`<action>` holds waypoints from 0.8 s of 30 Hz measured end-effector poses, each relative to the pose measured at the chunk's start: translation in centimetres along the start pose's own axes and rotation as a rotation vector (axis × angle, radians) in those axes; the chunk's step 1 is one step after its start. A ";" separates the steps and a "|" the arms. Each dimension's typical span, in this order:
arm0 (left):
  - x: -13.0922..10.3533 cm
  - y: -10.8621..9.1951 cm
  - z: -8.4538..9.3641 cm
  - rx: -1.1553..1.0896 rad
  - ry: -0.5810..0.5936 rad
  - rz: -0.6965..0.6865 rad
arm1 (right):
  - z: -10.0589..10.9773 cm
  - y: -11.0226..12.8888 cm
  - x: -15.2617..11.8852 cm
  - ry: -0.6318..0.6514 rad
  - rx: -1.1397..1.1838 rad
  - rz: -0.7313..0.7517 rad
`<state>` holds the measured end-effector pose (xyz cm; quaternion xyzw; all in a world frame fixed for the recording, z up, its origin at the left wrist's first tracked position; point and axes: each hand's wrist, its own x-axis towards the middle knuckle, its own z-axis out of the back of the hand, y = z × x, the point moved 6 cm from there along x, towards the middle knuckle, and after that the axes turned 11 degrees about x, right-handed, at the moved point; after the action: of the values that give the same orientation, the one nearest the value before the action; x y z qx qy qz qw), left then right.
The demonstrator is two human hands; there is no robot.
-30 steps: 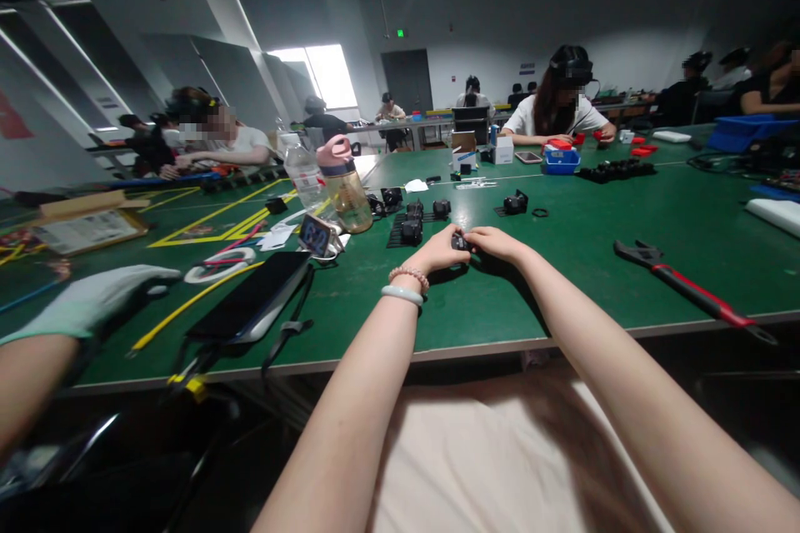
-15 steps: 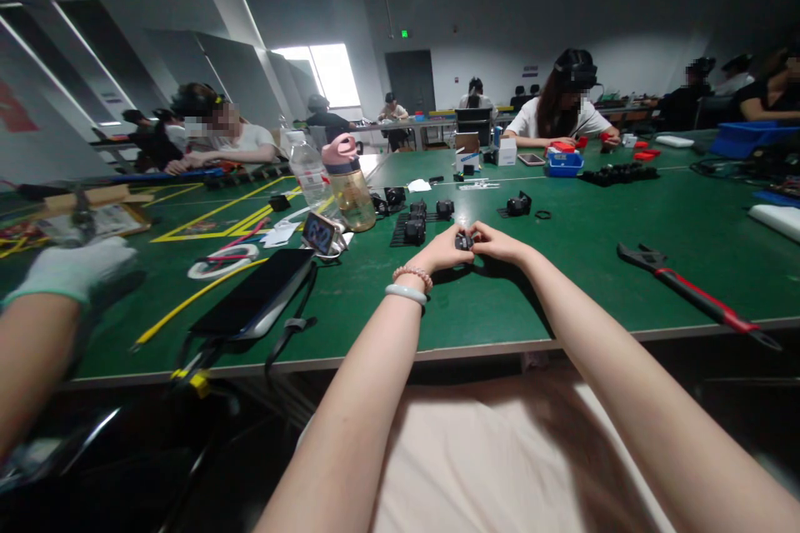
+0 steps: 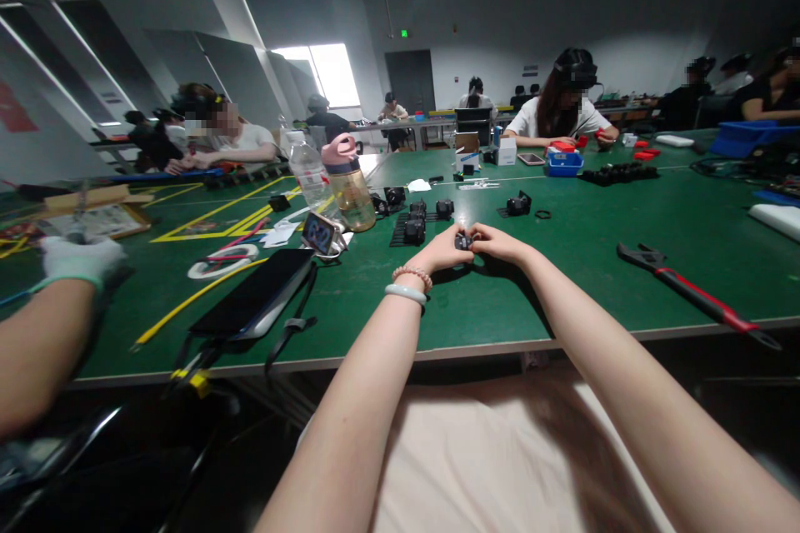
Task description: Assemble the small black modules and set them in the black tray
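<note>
A small black part [image 3: 463,241] is held between my two hands, just above the green tabletop. My left hand [image 3: 442,249], with a beaded bracelet and a pale bangle at the wrist, closes its fingers on the part's left side. From the other side my right hand [image 3: 493,241] pinches the same part. Fingers cover much of it, so its exact kind cannot be made out. Just beyond my left hand lie several similar black pieces [image 3: 415,228] with comb-like strips. Another black piece [image 3: 518,203] rests beyond my right hand, beside a black ring [image 3: 543,215].
Red-handled pliers [image 3: 693,293] lie at right. On the left are a black power bank-like slab [image 3: 256,293], a small clock [image 3: 320,233], a tumbler [image 3: 353,196] and a plastic bottle [image 3: 306,171]. A co-worker's gloved hand [image 3: 81,260] is at far left. A blue bin [image 3: 564,163] stands farther back.
My hands keep nearly the same place, with the black part still between them. The co-worker's gloved hand at the left has shifted slightly.
</note>
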<state>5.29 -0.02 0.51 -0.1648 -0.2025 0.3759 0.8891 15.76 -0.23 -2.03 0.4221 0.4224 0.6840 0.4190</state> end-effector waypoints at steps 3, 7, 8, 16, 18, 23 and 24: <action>0.0 -0.1 0.0 -0.007 0.000 0.013 | 0.1 0.1 0.0 -0.008 -0.004 -0.006; 0.1 0.0 0.0 0.007 0.003 0.013 | 0.2 0.2 0.0 -0.016 -0.016 -0.018; 0.1 0.0 0.0 0.013 0.003 0.008 | 0.2 0.2 0.0 -0.017 -0.018 -0.019; 0.0 -0.1 0.0 0.004 0.013 0.015 | 0.3 0.1 0.0 -0.026 -0.041 -0.012; -0.1 -0.2 0.0 0.000 0.011 0.018 | 0.3 0.1 0.1 -0.027 -0.049 -0.011; -0.1 -0.2 0.1 0.005 0.004 0.005 | 0.3 0.2 0.1 -0.024 -0.055 -0.015; -0.1 -0.2 0.0 0.009 0.005 -0.003 | 0.3 0.2 0.0 -0.023 -0.054 -0.017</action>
<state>5.35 -0.18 0.62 -0.1615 -0.1988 0.3752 0.8909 15.98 -0.21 -1.71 0.4149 0.4025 0.6867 0.4408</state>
